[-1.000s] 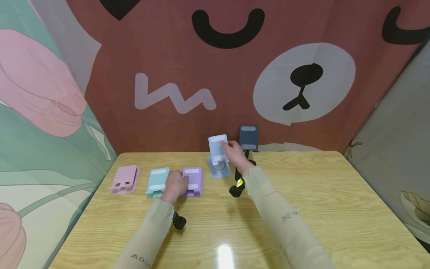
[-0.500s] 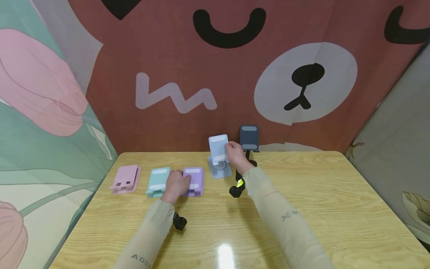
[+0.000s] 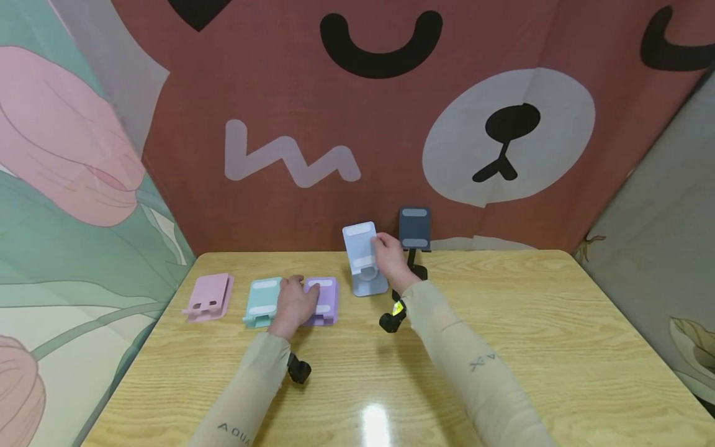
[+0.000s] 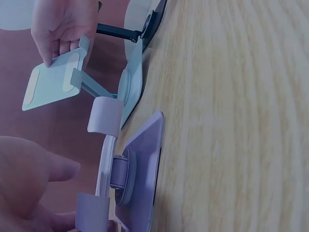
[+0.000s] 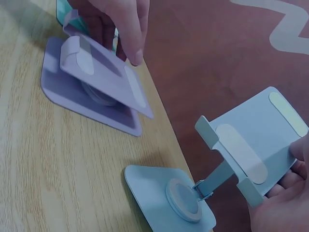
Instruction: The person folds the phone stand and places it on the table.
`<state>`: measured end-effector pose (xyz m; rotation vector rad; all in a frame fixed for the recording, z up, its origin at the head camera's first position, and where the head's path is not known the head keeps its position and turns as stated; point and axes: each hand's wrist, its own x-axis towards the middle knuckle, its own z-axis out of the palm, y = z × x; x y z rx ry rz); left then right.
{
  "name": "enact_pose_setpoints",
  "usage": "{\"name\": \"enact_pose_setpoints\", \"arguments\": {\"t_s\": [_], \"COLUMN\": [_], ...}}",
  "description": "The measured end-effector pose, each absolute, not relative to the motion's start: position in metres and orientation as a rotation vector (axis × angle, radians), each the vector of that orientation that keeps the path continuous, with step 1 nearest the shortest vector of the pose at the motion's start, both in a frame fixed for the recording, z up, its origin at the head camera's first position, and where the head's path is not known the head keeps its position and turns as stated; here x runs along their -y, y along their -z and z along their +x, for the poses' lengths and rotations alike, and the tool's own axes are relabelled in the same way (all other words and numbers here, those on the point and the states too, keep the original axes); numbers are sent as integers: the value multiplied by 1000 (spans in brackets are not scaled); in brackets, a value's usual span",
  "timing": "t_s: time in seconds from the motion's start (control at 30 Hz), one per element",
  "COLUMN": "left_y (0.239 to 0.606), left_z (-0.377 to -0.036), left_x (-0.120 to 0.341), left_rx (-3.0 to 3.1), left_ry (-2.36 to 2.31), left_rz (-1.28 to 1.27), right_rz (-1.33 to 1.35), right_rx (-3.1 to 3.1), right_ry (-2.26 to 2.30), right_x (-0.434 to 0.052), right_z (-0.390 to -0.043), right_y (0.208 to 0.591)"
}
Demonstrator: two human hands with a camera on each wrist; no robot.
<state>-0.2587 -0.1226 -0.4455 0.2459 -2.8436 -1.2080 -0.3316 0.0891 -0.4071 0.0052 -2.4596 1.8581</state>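
A purple phone stand (image 3: pixel 323 301) lies on the wooden table (image 3: pixel 530 347), its plate tilted up off the base (image 5: pixel 91 104). My left hand (image 3: pixel 296 297) holds that plate (image 4: pixel 108 145), fingers over its top edge and thumb at the side. To its right stands a light blue phone stand (image 3: pixel 363 257). My right hand (image 3: pixel 384 251) grips the right edge of its raised plate (image 5: pixel 251 142). Its base (image 5: pixel 169 198) sits flat on the table. The right hand (image 4: pixel 63 29) also shows in the left wrist view, the left hand (image 5: pixel 113 21) in the right wrist view.
A pink stand (image 3: pixel 208 297) and a teal stand (image 3: pixel 261 301) lie left of the purple one. A dark blue stand (image 3: pixel 414 228) rises behind my right hand, near the red cartoon backdrop (image 3: pixel 357 124). The table edge runs along the back wall.
My right hand has swung the light blue plate a little to the left. My left fingers have slid further forward over the purple plate.
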Motion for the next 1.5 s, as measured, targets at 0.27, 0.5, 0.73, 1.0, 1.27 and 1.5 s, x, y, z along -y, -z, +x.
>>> {"name": "enact_pose_setpoints", "arguments": {"t_s": [0.27, 0.5, 0.73, 1.0, 1.27, 1.5], "left_y": [444, 435, 425, 416, 410, 411], "left_z": [-261, -262, -259, -253, -247, -245], "left_x": [116, 108, 96, 85, 78, 72], "left_rx": [2681, 2569, 2492, 2422, 2398, 2334], "left_ry": [1290, 1363, 1470, 1649, 1808, 1864], "left_rz": [187, 172, 152, 124, 135, 117], "right_rz": [33, 32, 21, 74, 150, 231], "right_rx": [2421, 2348, 2275, 2215, 2179, 2151], "right_ry": [-1969, -2052, -2108, -2146, -2192, -2224], "right_x": [-90, -89, -87, -86, -85, -85], "right_z": [-328, -320, -311, -297, -281, -267], "right_y": [397, 381, 363, 347, 337, 331]}}
